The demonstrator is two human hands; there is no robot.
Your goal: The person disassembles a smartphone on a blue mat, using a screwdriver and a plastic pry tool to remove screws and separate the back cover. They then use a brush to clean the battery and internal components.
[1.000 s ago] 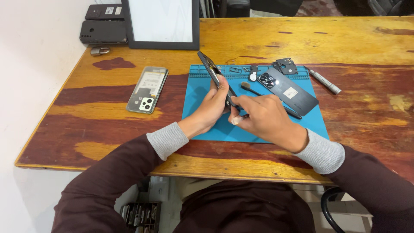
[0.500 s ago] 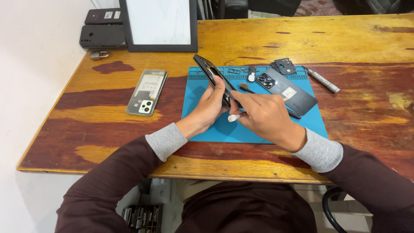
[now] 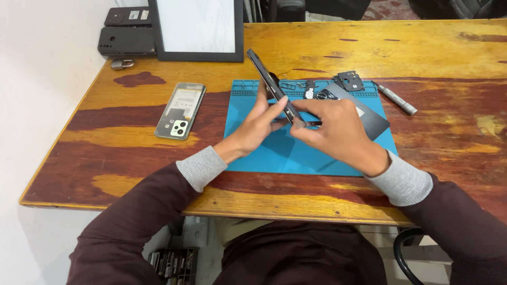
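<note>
Holding the dark phone [image 3: 272, 87] edge-on above the blue mat [image 3: 264, 153], the left hand [image 3: 259, 126] has its grip closed on the lower end. The long axis rises away toward the desk's [image 3: 317, 42] far edge. The right hand [image 3: 332, 129] pinches the same near end.

Your wooden counter [image 3: 433, 47] carries a blue mat [image 3: 264, 153] in front of you. Left of it lies a phone back [image 3: 180, 111]. At the far left sit two dark cases [image 3: 127, 41], beside a framed panel [image 3: 198, 26]. A pen [image 3: 396, 98] lies right of the mat.
</note>
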